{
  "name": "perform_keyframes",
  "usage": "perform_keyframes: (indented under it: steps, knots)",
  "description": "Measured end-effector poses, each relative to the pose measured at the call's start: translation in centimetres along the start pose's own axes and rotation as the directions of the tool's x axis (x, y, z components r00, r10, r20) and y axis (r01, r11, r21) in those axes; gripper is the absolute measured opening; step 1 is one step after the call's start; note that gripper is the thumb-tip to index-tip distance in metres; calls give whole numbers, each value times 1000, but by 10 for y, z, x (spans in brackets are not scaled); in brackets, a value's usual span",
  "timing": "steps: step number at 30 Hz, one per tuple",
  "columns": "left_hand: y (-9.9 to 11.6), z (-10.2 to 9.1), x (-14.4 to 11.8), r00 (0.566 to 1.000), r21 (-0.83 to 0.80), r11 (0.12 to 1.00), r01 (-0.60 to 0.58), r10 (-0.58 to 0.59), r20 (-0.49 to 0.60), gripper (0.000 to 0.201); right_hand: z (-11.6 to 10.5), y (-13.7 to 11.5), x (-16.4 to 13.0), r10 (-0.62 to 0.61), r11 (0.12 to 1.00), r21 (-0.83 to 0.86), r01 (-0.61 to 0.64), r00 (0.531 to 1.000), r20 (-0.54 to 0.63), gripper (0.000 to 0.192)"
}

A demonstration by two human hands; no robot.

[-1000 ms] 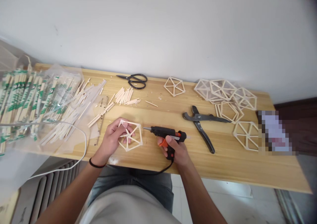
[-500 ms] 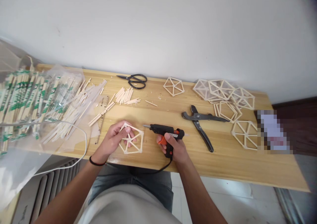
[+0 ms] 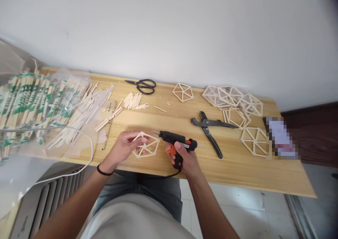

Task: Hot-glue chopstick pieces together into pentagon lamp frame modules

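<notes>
Black glue gun (image 3: 176, 141), nozzle pointing left

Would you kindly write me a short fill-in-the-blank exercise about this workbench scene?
1. The right hand holds a glue ____.
2. The left hand holds a frame made of wooden ____.
3. The scissors near the wall have ____ handles.
4. The pliers lie to the ____ of the glue tool.

Missing words: gun; sticks; black; right

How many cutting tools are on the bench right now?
2: black scissors near the wall, above the cut sticks; black pliers right of the glue gun. None seem hidden.
</notes>
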State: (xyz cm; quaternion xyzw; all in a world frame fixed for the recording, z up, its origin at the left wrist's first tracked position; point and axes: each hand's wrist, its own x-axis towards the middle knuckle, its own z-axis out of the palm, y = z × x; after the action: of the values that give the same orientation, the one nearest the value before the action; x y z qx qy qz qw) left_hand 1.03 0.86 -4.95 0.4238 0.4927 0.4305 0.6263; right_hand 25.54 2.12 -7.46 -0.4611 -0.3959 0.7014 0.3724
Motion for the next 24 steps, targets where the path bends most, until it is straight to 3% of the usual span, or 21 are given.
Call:
perform_keyframes:
  steps: [9, 24]
  knots:
    - [8, 3, -1, 991, -6, 994, 112, -111, 81, 33, 1, 1, -2, 68, 998, -11, -68, 998, 10, 59]
    - [9, 5, -5, 992, 55, 995, 84, -89, 85, 36, 6, -11, -5, 141, 990, -17, -141, 990, 1, 68]
